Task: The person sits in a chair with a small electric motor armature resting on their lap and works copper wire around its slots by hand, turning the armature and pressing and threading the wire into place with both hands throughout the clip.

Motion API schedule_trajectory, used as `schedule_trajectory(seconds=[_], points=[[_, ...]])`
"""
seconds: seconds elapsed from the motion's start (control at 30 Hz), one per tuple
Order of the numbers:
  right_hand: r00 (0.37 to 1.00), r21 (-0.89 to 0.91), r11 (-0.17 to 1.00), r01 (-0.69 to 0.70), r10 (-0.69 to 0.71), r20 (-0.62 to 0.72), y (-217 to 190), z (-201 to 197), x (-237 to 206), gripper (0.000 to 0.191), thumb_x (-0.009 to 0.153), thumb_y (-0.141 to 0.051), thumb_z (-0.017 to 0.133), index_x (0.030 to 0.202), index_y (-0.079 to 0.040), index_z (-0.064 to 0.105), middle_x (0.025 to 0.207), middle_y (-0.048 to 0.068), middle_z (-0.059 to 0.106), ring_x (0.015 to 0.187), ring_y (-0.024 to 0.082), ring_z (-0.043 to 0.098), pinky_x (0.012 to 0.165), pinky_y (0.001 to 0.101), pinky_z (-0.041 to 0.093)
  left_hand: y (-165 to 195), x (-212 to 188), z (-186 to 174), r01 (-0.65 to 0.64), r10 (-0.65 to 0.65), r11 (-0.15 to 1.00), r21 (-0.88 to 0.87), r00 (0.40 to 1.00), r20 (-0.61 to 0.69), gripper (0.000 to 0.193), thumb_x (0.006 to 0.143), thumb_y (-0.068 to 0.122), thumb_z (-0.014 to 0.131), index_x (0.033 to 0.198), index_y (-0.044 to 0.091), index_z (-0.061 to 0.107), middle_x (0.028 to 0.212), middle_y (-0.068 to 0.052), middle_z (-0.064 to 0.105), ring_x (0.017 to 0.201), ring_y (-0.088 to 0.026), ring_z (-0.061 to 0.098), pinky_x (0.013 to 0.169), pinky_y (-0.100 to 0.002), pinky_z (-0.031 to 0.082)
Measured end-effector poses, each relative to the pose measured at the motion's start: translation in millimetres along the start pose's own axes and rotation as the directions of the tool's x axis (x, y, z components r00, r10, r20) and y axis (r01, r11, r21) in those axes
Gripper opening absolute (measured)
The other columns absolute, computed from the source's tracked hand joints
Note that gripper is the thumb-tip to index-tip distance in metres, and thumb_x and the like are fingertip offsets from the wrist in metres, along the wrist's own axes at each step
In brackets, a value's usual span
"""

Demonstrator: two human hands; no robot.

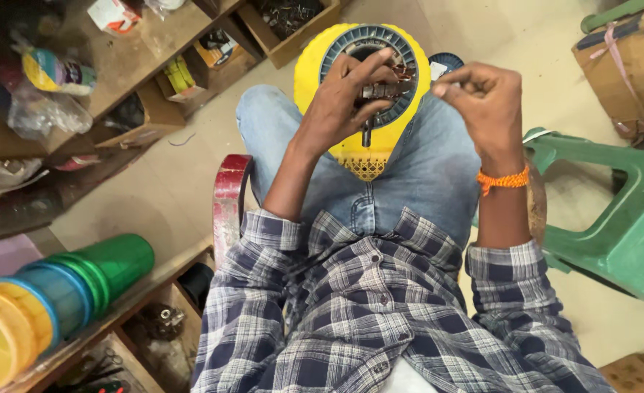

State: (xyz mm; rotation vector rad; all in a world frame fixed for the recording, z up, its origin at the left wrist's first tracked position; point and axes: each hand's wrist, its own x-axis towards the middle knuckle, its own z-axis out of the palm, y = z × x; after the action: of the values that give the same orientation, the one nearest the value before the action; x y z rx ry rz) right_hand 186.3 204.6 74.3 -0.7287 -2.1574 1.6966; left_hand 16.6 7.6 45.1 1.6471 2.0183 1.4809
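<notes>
You sat on a red chair with the yellow fan housing resting on your lap, its round blue-grey grille turned toward you, so the work lay right between your knees. Your left hand was spread over the middle of the housing, the fingers pressed on the small motor part with copper windings, and this was a good way to keep the part from turning. Your right hand was closed in a pinch just beside the housing, near its right edge; I could not tell what it held, maybe a thin wire, because it was too small to see. The two hands were near each other but not touching. To do this step well, I think you needed to keep the left hand firm and low on the part, and to pull with the right hand slowly and straight, since thin copper wire breaks easily. The housing stood only on your jeans, so it could slip; holding it tighter between the legs was wiser. The green plastic stool stood at your right side.
</notes>
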Motion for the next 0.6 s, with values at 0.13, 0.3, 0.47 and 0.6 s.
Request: schedule_trajectory(seconds=[0.13, 0.3, 0.47, 0.6], points=[[0.996, -0.140, 0.988, 0.067, -0.058, 0.069, -4.4, 13.8, -18.2, 0.009, 0.093, -0.005, 0.081, 0.101, -0.001, 0.078, 0.067, -0.007, 0.043, 0.062, 0.001, 0.032, 0.054, 0.0232, 0.023, -0.5, -2.5, -1.0, -0.036, 0.036, 0.999, -0.019, 0.999, -0.006, 0.087, 0.091, 0.015, 0.086, 0.159, 0.015, 0.031, 0.130, 0.002, 0.070, 0.113, -0.027, 0.056, 0.106, -0.037, 0.047], [0.988, -0.241, 0.960, 0.141, -0.120, 0.102, -1.9, 37.9, -27.6, 0.008, 0.093, -0.004, 0.079, 0.099, -0.001, 0.076, 0.073, 0.002, 0.064, 0.063, 0.005, 0.050, 0.055, 0.0258, 0.038, -2.3, -0.2, -4.9, -0.007, 0.009, 0.999, -0.035, 0.999, 0.050, 0.077, 0.089, 0.014, 0.087, 0.152, 0.016, 0.044, 0.130, 0.002, 0.071, 0.107, -0.027, 0.055, 0.101, -0.035, 0.049], [0.957, -0.282, 0.915, 0.290, -0.274, 0.095, 9.5, 55.3, -25.5, 0.006, 0.093, -0.001, 0.078, 0.099, 0.000, 0.076, 0.082, 0.012, 0.073, 0.065, 0.014, 0.066, 0.059, 0.0294, 0.047, -2.9, 1.8, -7.3, -0.030, 0.025, 0.999, 0.037, 0.993, 0.114, 0.049, 0.091, 0.010, 0.083, 0.135, 0.015, 0.061, 0.130, 0.003, 0.068, 0.108, -0.026, 0.054, 0.101, -0.038, 0.049], [0.921, -0.204, 0.898, 0.389, -0.383, 0.067, 21.4, 70.2, -21.6, 0.009, 0.095, -0.001, 0.078, 0.102, 0.000, 0.074, 0.086, 0.013, 0.072, 0.073, 0.015, 0.070, 0.063, 0.0290, 0.050, -6.4, 0.6, -7.3, -0.174, 0.153, 0.965, 0.194, 0.981, 0.119, 0.039, 0.089, 0.007, 0.079, 0.125, 0.018, 0.069, 0.137, 0.004, 0.061, 0.112, -0.027, 0.054, 0.099, -0.037, 0.051]])
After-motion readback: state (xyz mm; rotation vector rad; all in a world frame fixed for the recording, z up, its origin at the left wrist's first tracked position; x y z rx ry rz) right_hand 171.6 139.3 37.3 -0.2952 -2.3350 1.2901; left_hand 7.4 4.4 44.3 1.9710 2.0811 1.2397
